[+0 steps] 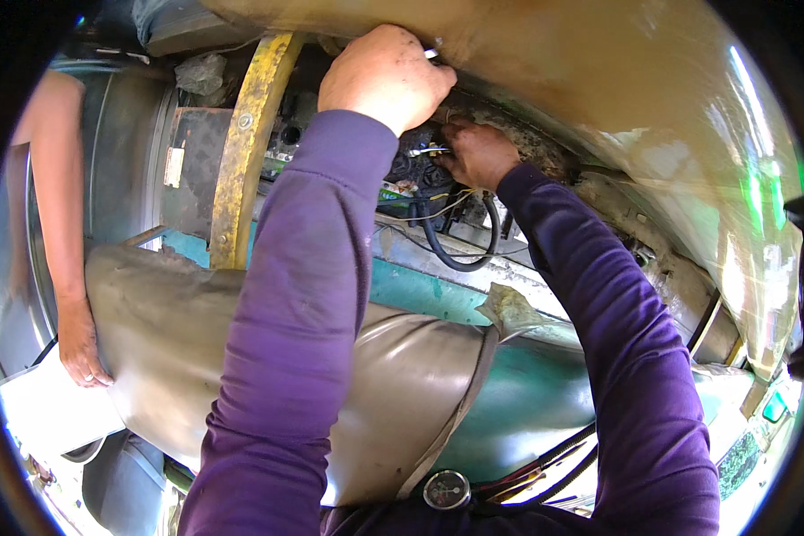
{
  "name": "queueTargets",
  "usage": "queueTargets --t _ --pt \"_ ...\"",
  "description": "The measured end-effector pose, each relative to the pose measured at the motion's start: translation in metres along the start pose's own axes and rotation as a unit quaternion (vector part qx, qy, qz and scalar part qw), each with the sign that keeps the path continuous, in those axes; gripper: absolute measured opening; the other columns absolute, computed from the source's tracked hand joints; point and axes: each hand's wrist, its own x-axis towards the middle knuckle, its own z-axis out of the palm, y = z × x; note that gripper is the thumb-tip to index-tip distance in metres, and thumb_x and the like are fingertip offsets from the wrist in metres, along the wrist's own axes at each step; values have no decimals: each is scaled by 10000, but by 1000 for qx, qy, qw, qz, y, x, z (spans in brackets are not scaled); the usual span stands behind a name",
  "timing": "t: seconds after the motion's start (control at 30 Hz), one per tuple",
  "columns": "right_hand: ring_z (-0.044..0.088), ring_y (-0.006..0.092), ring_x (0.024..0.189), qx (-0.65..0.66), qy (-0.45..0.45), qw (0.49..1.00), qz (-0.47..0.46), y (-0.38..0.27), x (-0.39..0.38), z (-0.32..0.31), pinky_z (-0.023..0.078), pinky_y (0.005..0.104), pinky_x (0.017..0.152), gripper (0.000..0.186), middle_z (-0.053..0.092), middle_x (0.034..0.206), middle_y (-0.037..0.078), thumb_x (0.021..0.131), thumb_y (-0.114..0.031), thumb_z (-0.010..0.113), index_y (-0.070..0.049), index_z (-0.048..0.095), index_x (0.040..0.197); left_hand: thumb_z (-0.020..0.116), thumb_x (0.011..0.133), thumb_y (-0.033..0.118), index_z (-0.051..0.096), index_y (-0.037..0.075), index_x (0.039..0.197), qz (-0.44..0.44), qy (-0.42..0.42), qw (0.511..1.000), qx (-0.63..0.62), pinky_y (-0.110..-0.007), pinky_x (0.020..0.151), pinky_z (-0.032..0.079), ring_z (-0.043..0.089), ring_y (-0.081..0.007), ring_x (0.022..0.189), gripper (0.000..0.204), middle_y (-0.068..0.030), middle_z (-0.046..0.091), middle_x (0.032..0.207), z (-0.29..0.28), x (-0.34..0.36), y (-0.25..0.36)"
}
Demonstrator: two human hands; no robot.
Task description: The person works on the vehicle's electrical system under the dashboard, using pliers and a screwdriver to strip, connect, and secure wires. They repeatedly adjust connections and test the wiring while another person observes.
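Note:
My left hand point(387, 79) is closed, back of the hand upward, at the upper edge of a dark, dirty compartment. A small pale bit point(431, 54) shows by its fingers; what they hold is hidden. Lower and to the right, my right hand point(481, 154) reaches into the compartment with its fingers bent together. At its fingertips is a slim shiny metal piece point(427, 152), too small to name. Thin wires point(438, 213) and a bent black hose point(463, 266) lie just below that hand. Both forearms wear purple sleeves.
A worn yellow metal bar point(252, 134) crosses the compartment on the left. Above hangs a large brown panel point(598, 62). A brown cover point(411, 375) drapes over the green edge. Another person's hand point(82, 348) rests at far left. A round gauge point(447, 489) with wires sits near me.

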Motion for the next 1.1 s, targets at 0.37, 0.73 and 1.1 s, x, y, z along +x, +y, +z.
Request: queueTargets --t 0.37,0.73,1.1 --pt "684 408 933 -99 -94 990 34 46 -35 -26 551 517 810 454 709 989 227 875 -138 585 -104 602 1327 642 921 263 745 270 1176 79 -9 989 122 -431 926 559 694 -338 1036 275 -173 711 1073 18 10 -18" --pt "681 390 1042 -45 -150 988 2 41 -15 -30 558 500 907 561 704 1140 213 855 -100 564 -128 543 1415 634 919 342 763 194 1088 37 -41 993 101 -440 950 541 668 -374 1058 260 -222 683 1088 1 4 -4" --pt "654 401 1097 -35 -139 990 11 42 -24 -25 538 499 943 478 678 1194 229 873 -104 529 -77 566 1349 740 872 422 642 26 1298 -85 -219 972 6 -433 1034 502 647 -375 1170 591 -215 677 1257 71 -19 -21"
